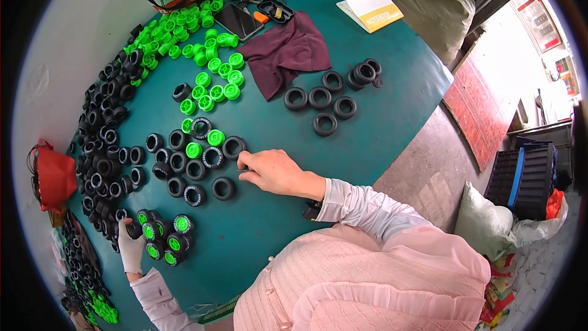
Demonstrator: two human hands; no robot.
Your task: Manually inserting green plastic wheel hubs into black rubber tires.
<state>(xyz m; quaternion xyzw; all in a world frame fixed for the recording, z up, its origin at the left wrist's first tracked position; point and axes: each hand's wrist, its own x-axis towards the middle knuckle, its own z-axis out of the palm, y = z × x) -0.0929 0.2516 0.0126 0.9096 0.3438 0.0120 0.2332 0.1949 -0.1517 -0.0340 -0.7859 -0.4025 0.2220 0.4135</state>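
Your bare right hand (277,171) lies on the teal round table (367,147) with fingertips pinched toward a loose black rubber toy tyre (234,146) at the edge of the mixed cluster of tyres and bright green plastic wheel hubs (195,150); I cannot tell whether it grips anything. Your white-gloved left hand (130,242) rests curled against the stack of assembled green-hubbed wheels (164,237), not clearly clenched on one. Risk, as judged: the cluster is tightly packed, so dragging one tyre may scatter neighbours, and a nudge from the left hand may roll assembled wheels toward the near table edge.
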